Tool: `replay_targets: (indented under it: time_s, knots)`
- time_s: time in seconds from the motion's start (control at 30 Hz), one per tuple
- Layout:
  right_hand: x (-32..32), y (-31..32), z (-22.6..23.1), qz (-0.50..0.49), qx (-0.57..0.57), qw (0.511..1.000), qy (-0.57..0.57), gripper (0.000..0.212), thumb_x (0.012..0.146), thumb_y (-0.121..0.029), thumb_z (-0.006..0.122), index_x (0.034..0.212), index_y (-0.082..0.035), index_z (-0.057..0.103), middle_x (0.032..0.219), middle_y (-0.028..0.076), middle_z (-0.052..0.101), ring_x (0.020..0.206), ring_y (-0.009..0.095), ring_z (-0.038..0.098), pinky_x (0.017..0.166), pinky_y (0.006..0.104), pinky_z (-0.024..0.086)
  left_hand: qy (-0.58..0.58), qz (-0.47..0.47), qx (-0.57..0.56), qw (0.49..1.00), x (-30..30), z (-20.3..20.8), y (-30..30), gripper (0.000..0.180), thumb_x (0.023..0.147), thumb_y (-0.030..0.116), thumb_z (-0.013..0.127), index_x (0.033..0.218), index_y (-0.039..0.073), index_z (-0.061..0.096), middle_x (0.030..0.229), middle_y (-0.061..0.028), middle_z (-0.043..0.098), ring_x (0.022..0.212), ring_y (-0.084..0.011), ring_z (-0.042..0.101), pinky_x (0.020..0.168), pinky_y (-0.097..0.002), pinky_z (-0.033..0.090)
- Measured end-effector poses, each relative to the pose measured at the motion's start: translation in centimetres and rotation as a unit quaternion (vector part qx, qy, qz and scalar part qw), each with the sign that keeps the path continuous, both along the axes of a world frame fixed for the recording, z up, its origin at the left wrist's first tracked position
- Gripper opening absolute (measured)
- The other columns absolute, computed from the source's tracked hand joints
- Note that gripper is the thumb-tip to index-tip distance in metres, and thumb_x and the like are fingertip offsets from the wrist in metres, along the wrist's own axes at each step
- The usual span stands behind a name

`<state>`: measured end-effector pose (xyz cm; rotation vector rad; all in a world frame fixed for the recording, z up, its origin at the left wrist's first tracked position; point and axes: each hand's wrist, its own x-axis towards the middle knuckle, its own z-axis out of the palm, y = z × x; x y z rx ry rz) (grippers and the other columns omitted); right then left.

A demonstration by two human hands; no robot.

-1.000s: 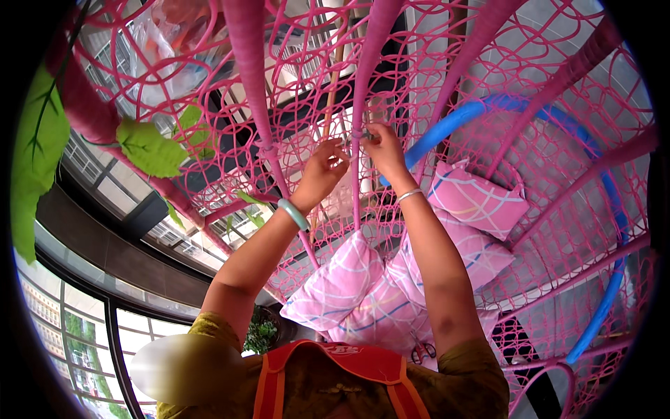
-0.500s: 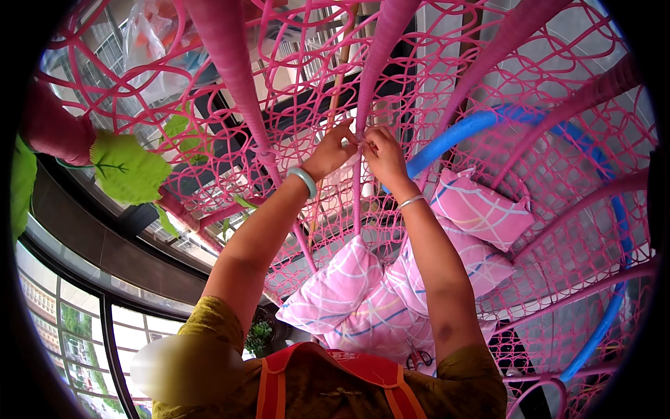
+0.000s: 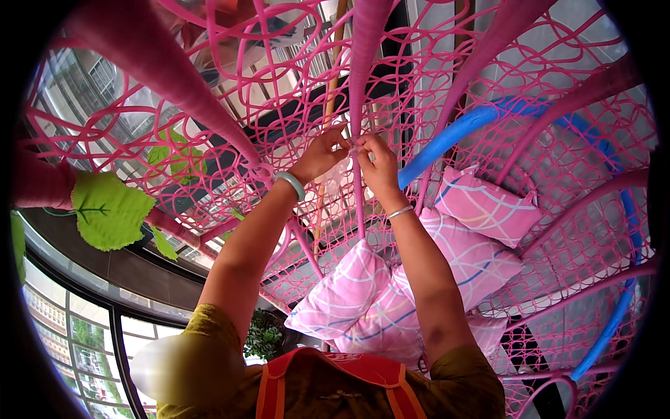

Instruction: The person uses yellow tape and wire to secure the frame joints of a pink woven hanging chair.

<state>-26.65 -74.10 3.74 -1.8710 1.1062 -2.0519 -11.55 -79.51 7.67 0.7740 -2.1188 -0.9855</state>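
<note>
Both my hands are raised at a pink wrapped bar (image 3: 359, 84) that runs down through the middle of a pink rope net. My left hand (image 3: 319, 157) has thumb and forefinger pinched close to the bar's left side. On the other side, my right hand (image 3: 378, 170) has its fingers curled in a pinch. Between the fingertips is a thin pink cord (image 3: 354, 149) looped round the bar; its ends are too small to follow. A similar knot (image 3: 259, 170) sits on the wrapped bar to the left.
Pink patterned cushions (image 3: 342, 290) lie below my hands, with a smaller cushion (image 3: 488, 202) at the right. A blue tube (image 3: 447, 143) curves behind the net. Green fabric leaves (image 3: 112, 209) hang at the left. A potted plant (image 3: 264, 336) stands low beside my left arm.
The view has shifted slightly, with leaves and left bar moving left and cushions right. Both hands stay pinched at the same bar. The scissors by the cushions are now mostly hidden.
</note>
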Motion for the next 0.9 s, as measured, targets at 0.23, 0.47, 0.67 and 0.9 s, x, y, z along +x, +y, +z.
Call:
replay_targets:
  time_s: [0.23, 0.47, 0.67, 0.9]
  knots:
    - [0.2, -1.3, -1.9, 0.035, -0.011, 0.994, -0.107, 0.01, 0.075, 0.001, 0.055, 0.085, -0.001, 0.053, 0.081, 0.009, 0.06, 0.069, 0.019, 0.059, 0.061, 0.0287, 0.046, 0.059, -0.039, 0.072, 0.995, 0.1, 0.5, 0.7, 0.007, 0.075, -0.003, 0.057, 0.08, 0.002, 0.055, 0.134, -0.0176, 0.039, 0.122, -0.0224, 0.04, 0.095, -0.0302, 0.036]
    - [-1.5, -3.3, -1.6, 0.062, 0.03, 0.99, -0.121, 0.005, 0.077, 0.001, 0.055, 0.081, 0.0, 0.051, 0.08, 0.009, 0.061, 0.068, 0.017, 0.058, 0.062, 0.027, 0.046, 0.118, -0.024, 0.111, 0.986, -0.6, 0.7, 1.2, 0.006, 0.076, -0.004, 0.057, 0.079, 0.001, 0.055, 0.127, -0.0162, 0.047, 0.114, -0.0195, 0.047, 0.09, -0.0287, 0.038]
    - [-2.0, -5.3, -1.4, 0.155, 0.072, 0.97, -0.174, 0.005, 0.079, 0.0, 0.055, 0.077, -0.001, 0.05, 0.076, 0.004, 0.06, 0.069, 0.01, 0.056, 0.062, 0.0249, 0.045, 0.147, -0.009, 0.117, 0.982, -0.8, 0.2, 1.2, 0.005, 0.076, -0.004, 0.057, 0.078, 0.0, 0.054, 0.12, -0.0144, 0.052, 0.105, -0.0165, 0.051, 0.084, -0.0263, 0.04]
    - [-3.3, -6.5, -0.9, 0.248, 0.162, 0.935, -0.197, 0.008, 0.077, 0.002, 0.059, 0.078, 0.0, 0.051, 0.078, 0.005, 0.06, 0.073, 0.01, 0.056, 0.066, 0.0235, 0.045, 0.115, -0.021, 0.135, 0.984, -0.6, 0.2, 1.0, 0.01, 0.078, -0.008, 0.052, 0.081, 0.001, 0.054, 0.127, -0.0133, 0.045, 0.118, -0.0209, 0.044, 0.096, -0.0288, 0.032]
